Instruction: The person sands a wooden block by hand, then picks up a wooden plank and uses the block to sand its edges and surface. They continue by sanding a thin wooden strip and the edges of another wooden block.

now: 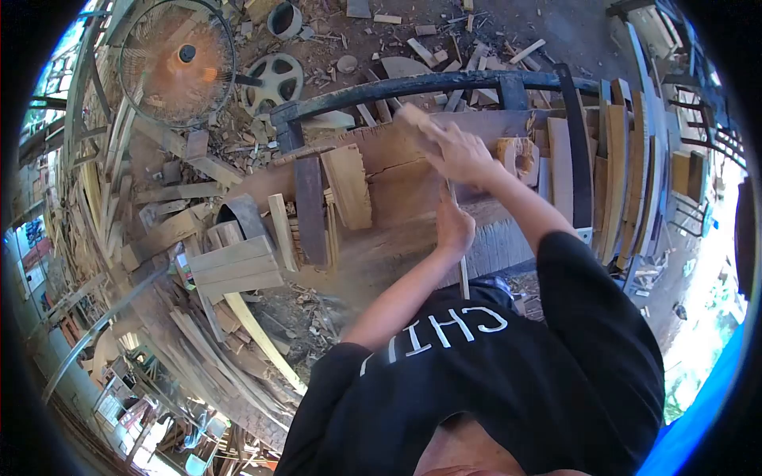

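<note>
My right hand (464, 156) is closed around a light wooden block (419, 125), which is blurred and held above the wooden bench (405, 208). Just below it, my left hand (455, 228) is closed on a thin, pale strip (464, 279) that runs toward my body. The strip's far end is partly hidden near my right wrist. A squared wood piece with a round hole (524, 158) is to the right of my right hand. Left of my hands, a rough-edged board piece (347, 186) lies on the bench.
A dark curved rail (397, 92) runs along the bench's far side. A handsaw-like dark blade (576, 151) and upright boards (623, 178) are at right. A round fan (181, 67) stands far left, near a spoked wheel (272, 83). Scrap wood litters the ground.
</note>
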Demonstrator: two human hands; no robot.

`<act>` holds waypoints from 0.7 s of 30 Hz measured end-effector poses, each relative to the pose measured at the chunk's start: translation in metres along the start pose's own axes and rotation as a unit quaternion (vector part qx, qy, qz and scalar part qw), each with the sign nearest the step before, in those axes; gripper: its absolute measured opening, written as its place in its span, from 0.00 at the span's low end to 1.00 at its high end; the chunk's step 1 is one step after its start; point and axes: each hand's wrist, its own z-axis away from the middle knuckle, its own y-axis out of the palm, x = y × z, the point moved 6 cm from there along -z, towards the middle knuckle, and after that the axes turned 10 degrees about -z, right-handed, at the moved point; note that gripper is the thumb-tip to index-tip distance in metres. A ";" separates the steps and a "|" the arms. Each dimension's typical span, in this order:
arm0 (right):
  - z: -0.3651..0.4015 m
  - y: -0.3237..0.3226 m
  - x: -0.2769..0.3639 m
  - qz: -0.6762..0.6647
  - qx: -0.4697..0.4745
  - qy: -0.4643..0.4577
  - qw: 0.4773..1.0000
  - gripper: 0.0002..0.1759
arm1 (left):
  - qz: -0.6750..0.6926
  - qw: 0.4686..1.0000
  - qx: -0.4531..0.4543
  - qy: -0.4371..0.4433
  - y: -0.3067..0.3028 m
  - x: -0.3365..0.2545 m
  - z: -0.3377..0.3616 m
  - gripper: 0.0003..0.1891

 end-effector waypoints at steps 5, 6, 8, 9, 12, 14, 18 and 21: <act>0.007 0.003 -0.004 0.016 0.063 0.035 0.997 0.30 | 0.037 0.993 0.083 -0.075 -0.005 -0.009 0.001 0.36; -0.015 0.009 -0.018 -0.007 0.034 0.037 0.999 0.31 | 0.034 0.993 0.082 -0.073 -0.003 -0.007 0.003 0.36; -0.044 0.016 -0.032 -0.020 0.009 0.036 0.999 0.33 | -0.030 0.982 0.109 -0.150 0.005 0.010 0.003 0.37; -0.040 0.015 -0.031 -0.021 0.001 0.034 0.999 0.33 | -0.033 0.983 0.108 -0.142 0.003 0.009 0.002 0.37; 0.011 -0.003 -0.001 0.007 0.040 0.003 0.999 0.32 | 0.019 1.000 -0.004 0.024 -0.008 -0.015 -0.001 0.37; 0.026 -0.001 0.001 0.022 0.048 0.003 0.999 0.34 | 0.063 0.995 0.063 -0.039 -0.003 -0.010 0.002 0.37; -0.015 0.011 -0.018 0.007 0.010 0.010 1.000 0.33 | 0.006 0.999 0.017 0.034 -0.001 -0.003 0.002 0.29; -0.033 0.008 -0.021 -0.002 -0.007 0.022 1.000 0.31 | -0.072 0.986 0.121 -0.093 0.007 0.014 0.002 0.38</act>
